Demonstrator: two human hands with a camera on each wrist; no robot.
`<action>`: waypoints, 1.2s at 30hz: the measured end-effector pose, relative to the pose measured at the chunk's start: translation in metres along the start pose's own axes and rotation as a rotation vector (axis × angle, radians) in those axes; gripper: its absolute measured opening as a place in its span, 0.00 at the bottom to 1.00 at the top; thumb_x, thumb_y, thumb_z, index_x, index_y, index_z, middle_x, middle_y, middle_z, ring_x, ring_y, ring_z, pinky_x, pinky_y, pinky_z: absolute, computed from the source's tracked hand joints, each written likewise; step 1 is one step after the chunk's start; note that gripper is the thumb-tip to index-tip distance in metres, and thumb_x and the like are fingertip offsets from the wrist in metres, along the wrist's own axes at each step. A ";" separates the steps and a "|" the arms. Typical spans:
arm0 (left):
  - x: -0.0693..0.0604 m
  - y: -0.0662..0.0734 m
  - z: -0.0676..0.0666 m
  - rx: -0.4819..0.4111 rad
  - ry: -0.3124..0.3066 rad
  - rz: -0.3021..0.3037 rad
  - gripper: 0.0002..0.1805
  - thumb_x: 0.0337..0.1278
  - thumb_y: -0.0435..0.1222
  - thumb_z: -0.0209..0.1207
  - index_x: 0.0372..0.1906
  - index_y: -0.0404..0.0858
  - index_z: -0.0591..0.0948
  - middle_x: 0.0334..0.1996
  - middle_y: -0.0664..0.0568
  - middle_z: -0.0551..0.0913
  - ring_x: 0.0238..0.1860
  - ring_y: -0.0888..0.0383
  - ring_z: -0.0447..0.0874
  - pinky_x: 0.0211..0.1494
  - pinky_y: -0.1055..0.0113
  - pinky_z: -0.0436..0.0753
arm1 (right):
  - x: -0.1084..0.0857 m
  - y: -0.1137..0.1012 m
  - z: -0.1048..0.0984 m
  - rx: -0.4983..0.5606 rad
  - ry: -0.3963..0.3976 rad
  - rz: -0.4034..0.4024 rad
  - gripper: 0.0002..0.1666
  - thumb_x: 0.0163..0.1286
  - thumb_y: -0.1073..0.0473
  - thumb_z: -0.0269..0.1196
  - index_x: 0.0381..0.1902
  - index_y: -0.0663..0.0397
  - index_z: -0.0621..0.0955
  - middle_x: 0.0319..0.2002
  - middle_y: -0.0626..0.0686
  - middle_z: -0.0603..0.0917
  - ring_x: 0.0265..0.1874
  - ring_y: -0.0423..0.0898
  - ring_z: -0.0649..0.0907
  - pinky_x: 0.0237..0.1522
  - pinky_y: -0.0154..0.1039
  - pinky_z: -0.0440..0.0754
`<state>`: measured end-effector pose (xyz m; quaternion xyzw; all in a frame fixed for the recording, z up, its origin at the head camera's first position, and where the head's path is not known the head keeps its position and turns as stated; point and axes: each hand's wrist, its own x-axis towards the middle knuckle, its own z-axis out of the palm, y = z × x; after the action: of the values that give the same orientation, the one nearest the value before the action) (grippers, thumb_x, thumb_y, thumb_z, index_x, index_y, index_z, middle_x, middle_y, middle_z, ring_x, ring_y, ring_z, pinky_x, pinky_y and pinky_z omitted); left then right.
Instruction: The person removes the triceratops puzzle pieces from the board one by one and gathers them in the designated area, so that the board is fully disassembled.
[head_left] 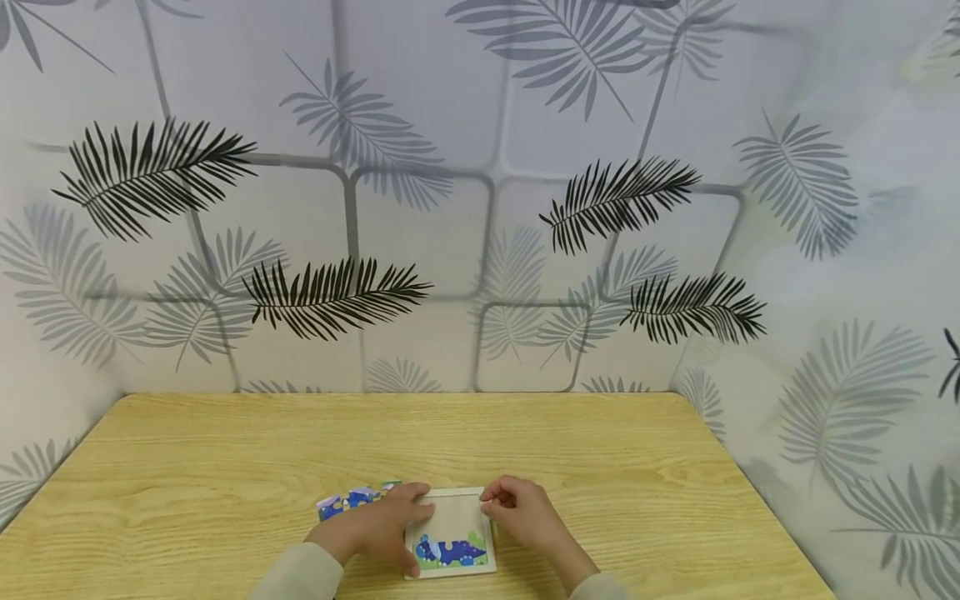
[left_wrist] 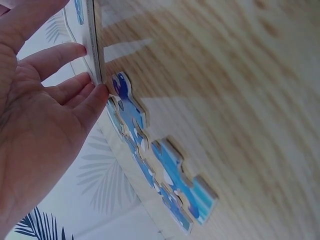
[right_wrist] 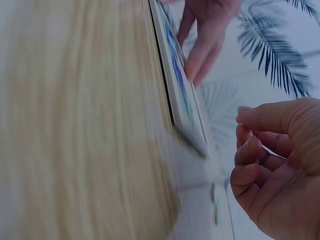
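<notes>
"What was on the wood-grain tabletop point(head_left: 600, 450)?"

"A shallow, pale puzzle tray point(head_left: 452, 512), near the close edge. It looked light and stiff, probably wooden, best held by its raised rim."

"And the grips?"

"The left grip point(head_left: 377, 522) was spread, thumb and fingers touching the tray's left side. The right grip point(head_left: 527, 514) was curled by the upper right corner, thumb and fingertips together, nothing visible between them."

"The pieces?"

"Fitted pieces point(head_left: 456, 552) lined the tray's near end; other pieces point(head_left: 362, 496) lay beyond the left grip. They seemed light and rigid, knobs likeliest to chip; straight edges suited pinching."
</notes>
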<state>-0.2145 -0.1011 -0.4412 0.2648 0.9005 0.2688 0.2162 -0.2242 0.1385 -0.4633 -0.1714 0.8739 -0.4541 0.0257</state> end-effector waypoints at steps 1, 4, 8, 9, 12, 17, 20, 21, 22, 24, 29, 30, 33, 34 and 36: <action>0.000 0.000 0.000 0.001 0.002 0.000 0.44 0.38 0.38 0.74 0.65 0.31 0.69 0.70 0.41 0.55 0.71 0.40 0.49 0.67 0.44 0.58 | 0.000 -0.004 0.004 0.005 -0.020 -0.010 0.02 0.62 0.64 0.64 0.33 0.58 0.81 0.25 0.45 0.76 0.24 0.37 0.71 0.25 0.28 0.70; 0.000 0.001 0.000 0.015 0.010 0.008 0.43 0.38 0.38 0.73 0.64 0.31 0.69 0.70 0.40 0.56 0.70 0.40 0.50 0.67 0.44 0.59 | -0.002 -0.014 0.014 0.028 -0.077 -0.031 0.03 0.62 0.64 0.64 0.33 0.59 0.81 0.24 0.44 0.75 0.23 0.35 0.71 0.25 0.27 0.70; 0.000 0.002 -0.001 0.033 0.008 0.005 0.42 0.39 0.38 0.73 0.64 0.32 0.70 0.70 0.40 0.56 0.70 0.40 0.51 0.67 0.44 0.59 | -0.003 -0.022 0.026 0.070 -0.131 -0.048 0.04 0.62 0.64 0.64 0.33 0.61 0.81 0.23 0.44 0.74 0.21 0.34 0.70 0.24 0.27 0.69; 0.000 0.002 -0.001 0.038 0.007 0.002 0.42 0.39 0.39 0.73 0.64 0.32 0.70 0.70 0.41 0.57 0.70 0.41 0.51 0.67 0.44 0.59 | -0.003 -0.023 0.028 0.076 -0.140 -0.051 0.04 0.62 0.64 0.65 0.33 0.61 0.81 0.23 0.43 0.74 0.21 0.34 0.70 0.24 0.27 0.69; -0.001 0.002 -0.002 0.051 0.008 0.004 0.42 0.39 0.39 0.73 0.64 0.32 0.70 0.70 0.40 0.57 0.70 0.40 0.52 0.66 0.44 0.60 | -0.004 -0.027 0.035 0.099 -0.166 -0.052 0.03 0.61 0.65 0.64 0.33 0.61 0.81 0.23 0.43 0.74 0.21 0.34 0.70 0.24 0.26 0.69; -0.001 0.002 -0.002 0.050 0.010 0.017 0.41 0.40 0.39 0.73 0.64 0.32 0.71 0.70 0.40 0.58 0.70 0.40 0.52 0.66 0.43 0.61 | -0.007 -0.029 0.042 0.108 -0.209 -0.047 0.03 0.60 0.67 0.63 0.33 0.59 0.82 0.22 0.42 0.74 0.20 0.33 0.70 0.24 0.26 0.69; -0.001 0.002 -0.002 0.041 0.010 0.025 0.41 0.40 0.39 0.73 0.64 0.31 0.71 0.70 0.40 0.57 0.70 0.40 0.52 0.66 0.43 0.61 | -0.008 -0.028 0.044 0.084 -0.231 -0.048 0.04 0.59 0.68 0.64 0.34 0.59 0.82 0.20 0.41 0.73 0.18 0.33 0.69 0.23 0.25 0.68; -0.002 0.001 -0.002 0.037 0.012 0.031 0.41 0.40 0.39 0.73 0.63 0.31 0.71 0.70 0.40 0.58 0.70 0.40 0.52 0.66 0.43 0.61 | -0.008 -0.028 0.045 0.075 -0.239 -0.049 0.05 0.58 0.68 0.64 0.34 0.59 0.81 0.20 0.41 0.73 0.18 0.33 0.69 0.23 0.25 0.68; -0.002 0.001 -0.002 0.037 0.015 0.038 0.41 0.39 0.38 0.73 0.63 0.30 0.71 0.69 0.39 0.58 0.70 0.40 0.52 0.65 0.43 0.61 | -0.008 -0.027 0.046 0.063 -0.247 -0.052 0.06 0.57 0.68 0.65 0.34 0.58 0.81 0.20 0.41 0.73 0.18 0.33 0.69 0.23 0.25 0.68; -0.002 0.000 -0.002 0.038 0.022 0.050 0.42 0.39 0.38 0.73 0.63 0.30 0.71 0.69 0.39 0.58 0.70 0.39 0.52 0.65 0.43 0.61 | -0.008 -0.028 0.046 0.035 -0.254 -0.062 0.08 0.56 0.69 0.66 0.35 0.58 0.81 0.19 0.41 0.73 0.18 0.32 0.69 0.23 0.25 0.68; 0.000 -0.003 0.000 0.049 0.027 0.068 0.42 0.38 0.38 0.74 0.63 0.29 0.71 0.69 0.38 0.58 0.69 0.39 0.52 0.65 0.43 0.62 | -0.008 -0.030 0.047 -0.014 -0.260 -0.069 0.11 0.53 0.69 0.67 0.35 0.57 0.81 0.18 0.39 0.71 0.17 0.31 0.68 0.22 0.25 0.67; 0.000 -0.003 0.000 0.047 0.026 0.068 0.42 0.37 0.38 0.74 0.63 0.29 0.71 0.69 0.38 0.58 0.69 0.38 0.52 0.65 0.43 0.62 | -0.008 -0.030 0.048 -0.018 -0.261 -0.068 0.11 0.53 0.69 0.67 0.35 0.57 0.81 0.18 0.39 0.71 0.17 0.31 0.67 0.22 0.25 0.66; 0.000 -0.003 0.000 0.036 0.020 0.061 0.43 0.37 0.38 0.74 0.63 0.29 0.70 0.69 0.38 0.57 0.69 0.38 0.51 0.65 0.42 0.62 | -0.008 -0.031 0.048 -0.019 -0.264 -0.060 0.11 0.53 0.69 0.68 0.35 0.56 0.81 0.18 0.39 0.71 0.16 0.31 0.67 0.22 0.25 0.65; 0.000 -0.003 0.000 0.033 0.019 0.056 0.43 0.37 0.38 0.74 0.63 0.30 0.70 0.69 0.38 0.57 0.70 0.38 0.51 0.65 0.42 0.61 | -0.007 -0.031 0.048 -0.021 -0.265 -0.056 0.11 0.53 0.69 0.68 0.35 0.56 0.81 0.18 0.39 0.71 0.16 0.32 0.67 0.22 0.25 0.65; -0.001 -0.002 0.000 0.022 0.015 0.048 0.43 0.37 0.37 0.74 0.63 0.29 0.70 0.69 0.38 0.57 0.70 0.38 0.51 0.65 0.42 0.61 | -0.007 -0.031 0.048 -0.026 -0.266 -0.052 0.11 0.53 0.69 0.68 0.35 0.55 0.80 0.18 0.39 0.71 0.16 0.32 0.67 0.22 0.25 0.65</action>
<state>-0.2149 -0.1027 -0.4417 0.2867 0.8983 0.2660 0.2003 -0.1994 0.0870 -0.4674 -0.2531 0.8639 -0.4164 0.1270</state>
